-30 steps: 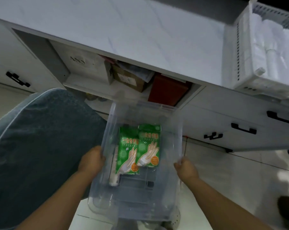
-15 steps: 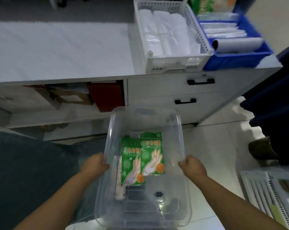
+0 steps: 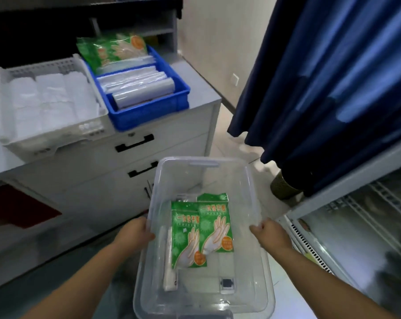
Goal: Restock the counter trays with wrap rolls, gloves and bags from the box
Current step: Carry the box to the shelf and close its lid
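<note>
A clear plastic box (image 3: 204,226) is held off the floor, gripped at its long rims by the left hand (image 3: 135,234) and the right hand (image 3: 269,234), fingers curled over the edges. Two green glove packets (image 3: 201,229) are lying inside on its bottom. On the counter (image 3: 204,100), a white tray (image 3: 50,143) of bags is seen beside a blue tray (image 3: 149,111) of wrap rolls.

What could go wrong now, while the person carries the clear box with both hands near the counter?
1. The left hand and right hand grip only the side rims of the clear box, so a slip could tip it.
2. The two green glove packs lie loose inside and may slide if the box tilts.
3. The blue tray already looks full, so added packs may fall off.
</note>
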A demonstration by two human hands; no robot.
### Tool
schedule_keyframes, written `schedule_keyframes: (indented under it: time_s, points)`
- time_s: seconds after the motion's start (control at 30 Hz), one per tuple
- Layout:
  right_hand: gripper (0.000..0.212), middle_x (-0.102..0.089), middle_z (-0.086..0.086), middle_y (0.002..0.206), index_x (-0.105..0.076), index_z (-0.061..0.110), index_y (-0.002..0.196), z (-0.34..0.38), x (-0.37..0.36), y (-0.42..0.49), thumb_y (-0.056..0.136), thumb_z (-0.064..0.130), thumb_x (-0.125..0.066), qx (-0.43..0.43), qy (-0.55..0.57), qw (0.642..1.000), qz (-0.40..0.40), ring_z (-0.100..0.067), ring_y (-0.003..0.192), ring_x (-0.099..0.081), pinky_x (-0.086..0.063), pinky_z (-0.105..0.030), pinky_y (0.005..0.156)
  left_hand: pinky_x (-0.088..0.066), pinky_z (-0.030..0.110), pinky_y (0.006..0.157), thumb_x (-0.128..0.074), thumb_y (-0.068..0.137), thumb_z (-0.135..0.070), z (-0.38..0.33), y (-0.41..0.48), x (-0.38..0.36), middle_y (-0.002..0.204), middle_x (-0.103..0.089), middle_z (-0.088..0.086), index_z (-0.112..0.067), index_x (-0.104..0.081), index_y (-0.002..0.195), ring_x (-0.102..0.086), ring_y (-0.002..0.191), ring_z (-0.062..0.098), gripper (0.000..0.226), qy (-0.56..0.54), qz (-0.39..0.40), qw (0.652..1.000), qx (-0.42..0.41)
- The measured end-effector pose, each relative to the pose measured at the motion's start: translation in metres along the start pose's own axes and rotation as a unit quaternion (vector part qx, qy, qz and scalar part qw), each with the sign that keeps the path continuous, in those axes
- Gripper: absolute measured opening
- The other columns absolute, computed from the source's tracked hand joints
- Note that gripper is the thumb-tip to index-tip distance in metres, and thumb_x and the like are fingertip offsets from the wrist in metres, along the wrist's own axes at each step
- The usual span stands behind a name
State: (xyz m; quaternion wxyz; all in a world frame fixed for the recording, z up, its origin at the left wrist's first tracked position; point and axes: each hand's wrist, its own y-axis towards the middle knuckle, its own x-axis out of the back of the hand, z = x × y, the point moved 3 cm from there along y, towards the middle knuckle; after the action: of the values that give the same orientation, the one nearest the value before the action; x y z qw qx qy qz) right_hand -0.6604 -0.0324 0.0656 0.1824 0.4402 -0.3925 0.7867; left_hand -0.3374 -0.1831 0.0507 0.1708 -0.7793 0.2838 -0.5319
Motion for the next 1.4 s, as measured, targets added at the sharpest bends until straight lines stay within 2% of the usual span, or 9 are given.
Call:
schedule_keyframes:
  time_s: [0.1, 0.17, 0.37, 0.47, 0.63, 0.9, 1.1, 1.27, 1.4]
  points:
    - [0.034, -0.067, -0.012, 0.087, -0.061, 0.007, 0.089, -0.032, 0.044, 0.024, 0.083, 0.041, -0.059, -0.030, 0.027, 0.998, -0.046, -0.029, 0.079, -0.063, -0.048, -0.032, 0.067, -0.043, 0.028, 0.067, -0.064, 0.080, -0.021, -0.068, 0.019, 0.000, 0.086, -0.061, 0.006, -0.008, -0.061, 0.091, -0.056, 0.076, 0.021, 0.017, -0.008, 0.007, 1.000, -0.027]
    - [0.032, -0.066, -0.014, 0.090, -0.060, 0.007, 0.091, -0.046, 0.070, 0.039, 0.084, 0.038, -0.058, -0.043, 0.045, 0.995, -0.075, -0.030, 0.081, -0.062, -0.047, -0.033, 0.067, -0.043, 0.028, 0.066, -0.064, 0.080, -0.022, -0.107, 0.034, 0.005, 0.082, -0.059, 0.006, -0.011, -0.060, 0.083, -0.059, 0.078, 0.024, 0.013, 0.004, 0.011, 0.999, -0.048]
    - [0.025, -0.059, -0.010, 0.081, -0.052, 0.010, 0.078, -0.064, 0.138, 0.097, 0.085, 0.033, -0.057, -0.072, 0.059, 0.987, -0.134, -0.027, 0.073, -0.054, -0.038, -0.030, 0.061, -0.035, 0.026, 0.063, -0.065, 0.081, -0.023, -0.209, 0.088, 0.031, 0.094, -0.066, 0.019, -0.001, -0.063, 0.091, -0.062, 0.089, 0.031, 0.024, -0.003, -0.004, 0.995, -0.096]
    - [0.027, -0.054, -0.003, 0.069, -0.048, 0.010, 0.070, -0.060, 0.168, 0.136, 0.084, 0.032, -0.056, -0.077, 0.062, 0.983, -0.154, -0.026, 0.067, -0.053, -0.039, -0.030, 0.057, -0.036, 0.026, 0.062, -0.067, 0.080, -0.021, -0.252, 0.123, 0.050, 0.089, -0.065, 0.016, -0.002, -0.063, 0.091, -0.064, 0.089, 0.031, 0.023, -0.026, -0.002, 0.993, -0.117]
    - [0.030, -0.050, -0.002, 0.060, -0.043, 0.014, 0.062, -0.039, 0.212, 0.204, 0.083, 0.032, -0.054, -0.089, 0.064, 0.974, -0.196, -0.019, 0.054, -0.046, -0.032, -0.028, 0.050, -0.047, 0.032, 0.062, -0.069, 0.079, -0.019, -0.314, 0.190, 0.090, 0.082, -0.065, 0.014, -0.014, -0.050, 0.067, -0.063, 0.076, 0.029, 0.023, -0.055, 0.003, 0.988, -0.143]
    - [0.031, -0.054, -0.003, 0.061, -0.045, 0.013, 0.062, 0.010, 0.285, 0.307, 0.082, 0.035, -0.056, -0.099, 0.073, 0.967, -0.222, -0.022, 0.056, -0.051, -0.038, -0.029, 0.052, -0.053, 0.033, 0.068, -0.065, 0.076, -0.025, -0.408, 0.287, 0.167, 0.079, -0.070, 0.010, -0.014, -0.051, 0.074, -0.067, 0.074, 0.025, 0.017, -0.010, -0.023, 0.983, -0.182]
    - [0.027, -0.058, -0.003, 0.063, -0.048, 0.013, 0.064, 0.045, 0.328, 0.410, 0.080, 0.033, -0.056, -0.068, 0.059, 0.974, -0.207, -0.021, 0.056, -0.054, -0.037, -0.027, 0.048, -0.055, 0.039, 0.073, -0.060, 0.079, -0.022, -0.457, 0.365, 0.201, 0.074, -0.071, 0.014, -0.010, -0.052, 0.069, -0.068, 0.072, 0.030, 0.018, -0.039, -0.034, 0.985, -0.165]
    - [0.026, -0.062, -0.008, 0.078, -0.050, 0.014, 0.067, 0.082, 0.354, 0.521, 0.080, 0.035, -0.058, -0.020, 0.049, 0.988, -0.147, -0.028, 0.072, -0.058, -0.040, -0.029, 0.060, -0.056, 0.038, 0.075, -0.061, 0.078, -0.019, -0.484, 0.431, 0.224, 0.069, -0.072, 0.015, -0.009, -0.054, 0.070, -0.069, 0.071, 0.030, 0.015, -0.070, -0.064, 0.989, -0.111]
    - [0.026, -0.063, -0.007, 0.080, -0.052, 0.015, 0.070, 0.125, 0.381, 0.604, 0.079, 0.038, -0.056, 0.031, 0.016, 0.993, -0.109, -0.029, 0.078, -0.059, -0.044, -0.031, 0.065, -0.054, 0.031, 0.067, -0.059, 0.082, -0.017, -0.502, 0.475, 0.247, 0.053, -0.063, 0.009, -0.008, -0.055, 0.063, -0.062, 0.051, 0.025, 0.021, -0.096, -0.083, 0.991, -0.040]
